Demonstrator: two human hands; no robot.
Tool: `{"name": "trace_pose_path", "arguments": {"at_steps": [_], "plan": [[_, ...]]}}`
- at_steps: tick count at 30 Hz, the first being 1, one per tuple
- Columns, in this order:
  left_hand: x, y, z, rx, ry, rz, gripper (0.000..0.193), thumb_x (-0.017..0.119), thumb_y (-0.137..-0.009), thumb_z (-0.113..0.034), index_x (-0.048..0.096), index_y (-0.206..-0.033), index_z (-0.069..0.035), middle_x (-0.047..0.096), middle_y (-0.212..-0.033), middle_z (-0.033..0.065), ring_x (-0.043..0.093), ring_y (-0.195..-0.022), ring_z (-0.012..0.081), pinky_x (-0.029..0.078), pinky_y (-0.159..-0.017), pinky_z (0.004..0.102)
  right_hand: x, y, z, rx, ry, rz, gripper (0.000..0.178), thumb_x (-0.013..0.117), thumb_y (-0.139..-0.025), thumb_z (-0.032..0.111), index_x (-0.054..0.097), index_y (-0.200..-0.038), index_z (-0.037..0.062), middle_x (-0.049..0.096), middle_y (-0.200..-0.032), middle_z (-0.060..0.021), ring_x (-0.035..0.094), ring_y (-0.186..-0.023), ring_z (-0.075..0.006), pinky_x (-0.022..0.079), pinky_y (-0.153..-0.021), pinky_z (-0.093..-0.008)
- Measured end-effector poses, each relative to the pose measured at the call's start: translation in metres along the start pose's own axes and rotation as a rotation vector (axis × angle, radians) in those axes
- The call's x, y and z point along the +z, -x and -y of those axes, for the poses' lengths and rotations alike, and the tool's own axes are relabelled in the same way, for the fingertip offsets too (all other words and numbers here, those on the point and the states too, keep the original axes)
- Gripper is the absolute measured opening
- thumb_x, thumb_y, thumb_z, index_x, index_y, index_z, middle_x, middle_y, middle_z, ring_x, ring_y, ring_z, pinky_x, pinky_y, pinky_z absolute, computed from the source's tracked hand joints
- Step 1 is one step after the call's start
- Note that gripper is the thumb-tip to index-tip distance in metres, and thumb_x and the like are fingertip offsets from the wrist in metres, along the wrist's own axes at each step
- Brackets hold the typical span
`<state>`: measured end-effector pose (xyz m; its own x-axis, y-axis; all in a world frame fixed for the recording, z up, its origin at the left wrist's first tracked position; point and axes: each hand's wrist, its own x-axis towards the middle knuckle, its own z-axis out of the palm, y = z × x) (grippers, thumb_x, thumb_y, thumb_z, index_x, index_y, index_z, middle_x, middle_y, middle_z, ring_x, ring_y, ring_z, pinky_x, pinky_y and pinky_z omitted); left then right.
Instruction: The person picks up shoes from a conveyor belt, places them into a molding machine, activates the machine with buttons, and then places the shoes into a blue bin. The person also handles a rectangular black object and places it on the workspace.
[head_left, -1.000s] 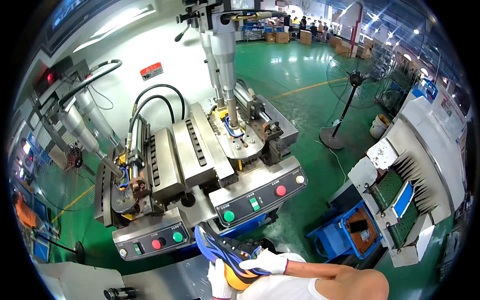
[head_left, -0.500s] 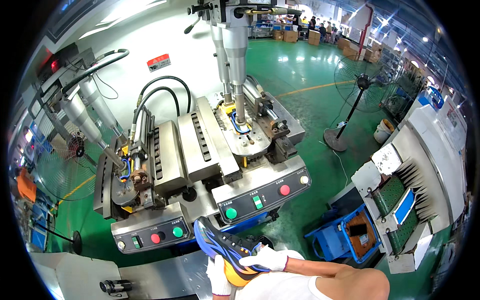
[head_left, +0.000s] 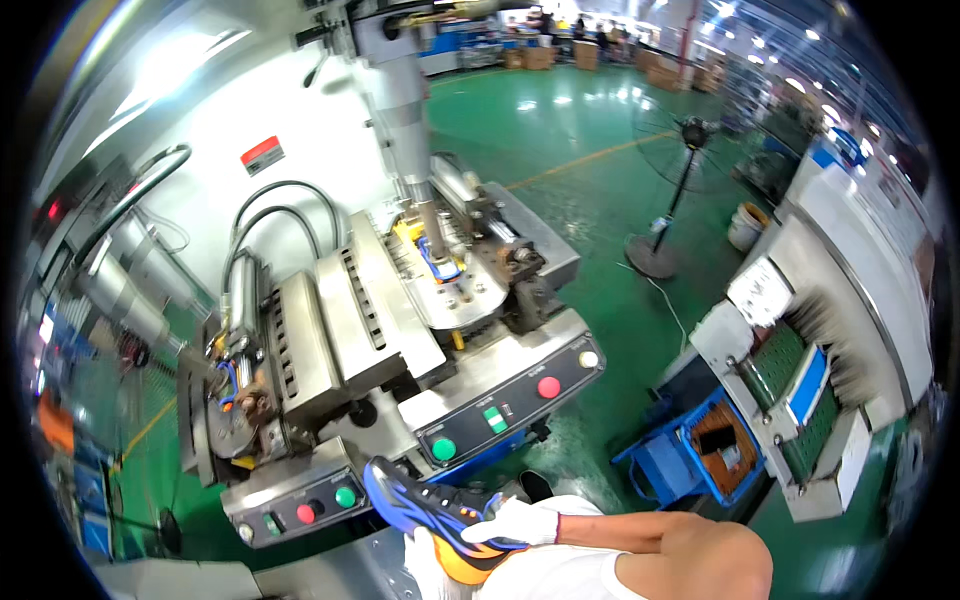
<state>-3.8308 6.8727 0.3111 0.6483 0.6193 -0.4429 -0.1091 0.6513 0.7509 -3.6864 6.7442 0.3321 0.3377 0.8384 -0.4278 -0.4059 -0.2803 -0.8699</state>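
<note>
A black, blue and orange sneaker [head_left: 428, 505] is held in front of me, toe pointing up and left, over the machine's front edge. My left hand [head_left: 428, 568], in a white glove, grips it from below near the orange heel. Gloved too, my right hand [head_left: 515, 524] closes on the upper by the ankle opening, the thumb toward the sole side. Just beyond the toe is the left control panel [head_left: 315, 500] with green and red buttons. A second control panel [head_left: 500, 410] lies farther right.
Ahead stands the metal pressing machine [head_left: 350, 310] with two stations and upright cylinders. A blue bin [head_left: 665, 460] is at the right, beside a conveyor unit [head_left: 790, 400] with bristles. A pedestal fan [head_left: 670, 210] and a white bucket [head_left: 746, 228] stand on the green floor.
The view has turned and tilted, so the machine sits farther left and is slightly blurred. The sneaker stays in both hands and appears a little lower and to the left.
</note>
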Motion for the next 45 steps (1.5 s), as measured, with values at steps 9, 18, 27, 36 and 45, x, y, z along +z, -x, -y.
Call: {"name": "trace_pose_path", "arguments": {"at_steps": [9,18,27,36,45], "plan": [[0.003,-0.008,-0.004,-0.097,-0.069,-0.046,0.046,0.051,-0.108,-0.033,0.05,-0.144,-0.003,0.062,-0.134,0.018,0.064,-0.117,0.0366,0.054,-0.101,0.0507,-0.012,-0.034,-0.059,0.135,0.044,0.009,0.097,0.084,-0.079,0.057,0.047,-0.15,0.0012,0.06,-0.141,-0.0147,0.058,-0.124,-0.024,0.044,-0.106,-0.0302],[-0.006,-0.012,-0.011,0.022,0.056,0.071,0.046,0.052,-0.109,-0.027,0.047,-0.147,-0.001,0.064,-0.131,0.0161,0.067,-0.115,0.0288,0.055,-0.1,0.0428,0.002,-0.03,-0.025,0.011,-0.044,0.069,0.056,0.082,-0.088,0.037,0.067,-0.13,0.0033,0.073,-0.112,-0.0055,0.062,-0.101,-0.0143,0.049,-0.097,-0.0303],[-0.008,-0.03,0.005,0.02,-0.111,-0.077,0.04,0.06,-0.106,-0.017,0.056,-0.142,-0.002,0.064,-0.128,0.0037,0.059,-0.112,0.0135,0.049,-0.1,0.0306,-0.011,-0.014,-0.008,0.155,-0.112,-0.007,0.029,0.081,-0.091,0.019,0.071,-0.114,0.0049,0.073,-0.104,-0.0023,0.065,-0.086,-0.0112,0.055,-0.08,-0.0305],[0.01,-0.011,-0.006,0.088,-0.185,0.008,0.063,0.064,-0.104,-0.024,0.039,-0.153,0.007,0.056,-0.144,0.0154,0.054,-0.13,0.0196,0.044,-0.111,0.0334,-0.012,0.004,-0.03,0.043,-0.255,-0.201,0.008,0.068,-0.092,0.0,0.067,-0.099,0.0028,0.069,-0.088,-0.0056,0.067,-0.079,-0.0157,0.055,-0.07,-0.032],[0.036,-0.038,-0.025,0.274,-0.446,0.254,0.058,0.056,-0.107,-0.017,0.034,-0.157,0.002,0.047,-0.153,0.0183,0.047,-0.142,0.0249,0.037,-0.119,0.0374,-0.048,0.017,-0.005,0.013,-0.492,-0.291,0.048,0.07,-0.084,-0.005,0.059,-0.13,0.0047,0.071,-0.093,-0.0059,0.07,-0.075,-0.0172,0.058,-0.072,-0.0333]]}}
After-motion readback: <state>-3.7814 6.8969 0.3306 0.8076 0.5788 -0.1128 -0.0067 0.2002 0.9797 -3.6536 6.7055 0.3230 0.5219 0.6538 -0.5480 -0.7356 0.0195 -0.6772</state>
